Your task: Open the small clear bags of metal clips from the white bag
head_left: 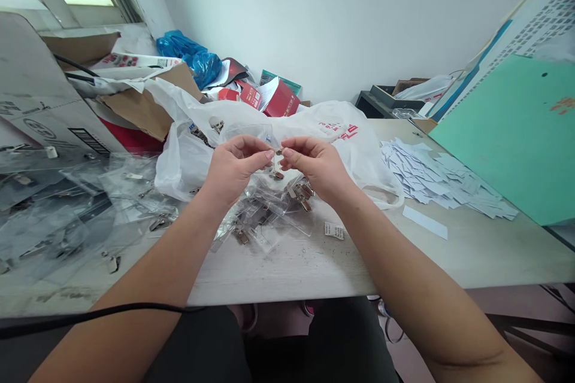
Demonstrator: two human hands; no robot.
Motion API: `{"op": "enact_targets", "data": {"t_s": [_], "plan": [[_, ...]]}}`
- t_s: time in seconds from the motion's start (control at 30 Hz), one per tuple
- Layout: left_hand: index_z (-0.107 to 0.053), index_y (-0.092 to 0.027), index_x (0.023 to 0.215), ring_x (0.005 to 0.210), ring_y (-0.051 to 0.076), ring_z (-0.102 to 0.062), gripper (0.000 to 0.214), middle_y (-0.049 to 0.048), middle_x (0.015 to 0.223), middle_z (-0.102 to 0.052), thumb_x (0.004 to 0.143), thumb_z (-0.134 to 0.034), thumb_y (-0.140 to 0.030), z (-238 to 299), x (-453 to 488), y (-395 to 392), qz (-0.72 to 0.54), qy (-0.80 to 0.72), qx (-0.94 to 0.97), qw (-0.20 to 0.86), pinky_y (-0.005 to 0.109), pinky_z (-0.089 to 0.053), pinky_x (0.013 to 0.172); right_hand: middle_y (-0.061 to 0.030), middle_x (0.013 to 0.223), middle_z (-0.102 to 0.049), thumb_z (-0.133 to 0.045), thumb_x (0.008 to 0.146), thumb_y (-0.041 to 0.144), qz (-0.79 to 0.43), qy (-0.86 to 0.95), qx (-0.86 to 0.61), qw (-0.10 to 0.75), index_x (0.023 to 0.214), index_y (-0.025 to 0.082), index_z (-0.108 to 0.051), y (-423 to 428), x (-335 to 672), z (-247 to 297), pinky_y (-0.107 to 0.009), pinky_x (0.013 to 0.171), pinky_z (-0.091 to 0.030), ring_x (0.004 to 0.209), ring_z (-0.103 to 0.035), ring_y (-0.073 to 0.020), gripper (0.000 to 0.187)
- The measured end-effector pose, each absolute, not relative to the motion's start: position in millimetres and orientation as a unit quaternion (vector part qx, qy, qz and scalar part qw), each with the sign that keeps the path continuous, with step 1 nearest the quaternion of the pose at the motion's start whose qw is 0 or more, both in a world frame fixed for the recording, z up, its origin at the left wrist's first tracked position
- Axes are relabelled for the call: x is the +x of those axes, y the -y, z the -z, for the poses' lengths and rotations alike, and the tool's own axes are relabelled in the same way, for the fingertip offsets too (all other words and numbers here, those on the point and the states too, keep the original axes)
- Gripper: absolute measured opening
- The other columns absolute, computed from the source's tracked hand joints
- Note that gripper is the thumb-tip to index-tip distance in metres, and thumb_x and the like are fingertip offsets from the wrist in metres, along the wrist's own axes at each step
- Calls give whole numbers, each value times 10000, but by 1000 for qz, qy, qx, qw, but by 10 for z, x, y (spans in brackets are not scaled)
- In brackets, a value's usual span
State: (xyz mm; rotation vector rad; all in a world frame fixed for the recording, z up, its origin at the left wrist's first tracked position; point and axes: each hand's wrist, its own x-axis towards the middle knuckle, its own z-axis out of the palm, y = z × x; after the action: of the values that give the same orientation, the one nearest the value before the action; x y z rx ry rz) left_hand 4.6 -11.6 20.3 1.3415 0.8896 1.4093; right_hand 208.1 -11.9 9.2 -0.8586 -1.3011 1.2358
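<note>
My left hand (236,166) and my right hand (317,163) meet over the table, thumb and fingertips of each pinched together. Between them is a small badge clip (279,152) with a metal snap; the fingers cover much of it. Just below the fingertips lies a heap of clear plastic badge sleeves (269,230) with metal clips. Behind the hands spreads a white plastic bag (314,116) with red print. More clear badge sleeves (58,233) with clips are piled on the left side of the table.
Cut white paper slips (431,170) are heaped at the right, beside a green board (516,137). One slip (424,222) lies apart. A small printed packet (333,230) is near my right wrist. An open cardboard box (49,96) stands left; a black cable (112,310) crosses the front edge.
</note>
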Motion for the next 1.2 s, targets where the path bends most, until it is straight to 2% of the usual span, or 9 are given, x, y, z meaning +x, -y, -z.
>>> {"op": "enact_targets", "data": {"t_s": [0.13, 0.3, 0.53, 0.77, 0.93, 1.2], "plan": [[-819, -199, 872, 829, 184, -749, 298, 54, 931, -828, 724, -1042, -331, -186, 31, 119, -569, -366, 569, 467, 334, -637, 781, -39, 970, -827, -947, 828, 536, -495, 575, -383, 526, 1082, 217, -830, 176, 2082, -164, -391, 865, -665, 821, -758, -176, 424], [-823, -213, 871, 852, 213, -759, 268, 51, 919, -819, 752, -1029, -338, -208, 31, 144, -565, -368, 591, 442, 386, -648, 818, -24, 847, -781, -836, 948, 495, -447, 643, -411, 467, 1032, 206, -833, 262, 2110, -268, -340, 745, -609, 784, -718, -171, 300], [-836, -216, 896, 875, 225, -756, 238, 60, 941, -829, 778, -1007, -332, -195, 89, 174, -577, -361, 613, 401, 392, -642, 827, -15, 825, -736, -790, 979, 465, -394, 676, -420, 459, 989, 214, -788, 250, 2128, -252, -309, 619, -517, 725, -629, -155, 250], [-852, -244, 891, 920, 229, -758, 188, 50, 955, -829, 807, -993, -337, -201, 65, 163, -584, -342, 636, 371, 402, -642, 892, -34, 919, -784, -808, 942, 408, -351, 685, -411, 489, 979, 235, -823, 235, 2115, -229, -356, 738, -576, 866, -704, -200, 177], [-857, -253, 872, 1002, 264, -777, 203, 62, 996, -835, 784, -1009, -355, -187, 38, 145, -587, -328, 641, 370, 440, -657, 962, -41, 987, -809, -830, 931, 345, -275, 711, -412, 499, 968, 248, -849, 234, 2109, -220, -393, 851, -590, 859, -696, -190, 106], [-869, -260, 890, 1008, 263, -779, 181, 63, 1001, -834, 814, -1001, -358, -188, 41, 150, -584, -324, 651, 360, 443, -656, 975, -48, 1013, -819, -793, 942, 317, -239, 719, -406, 511, 974, 255, -861, 231, 2096, -194, -392, 851, -575, 872, -691, -198, 98]]}}
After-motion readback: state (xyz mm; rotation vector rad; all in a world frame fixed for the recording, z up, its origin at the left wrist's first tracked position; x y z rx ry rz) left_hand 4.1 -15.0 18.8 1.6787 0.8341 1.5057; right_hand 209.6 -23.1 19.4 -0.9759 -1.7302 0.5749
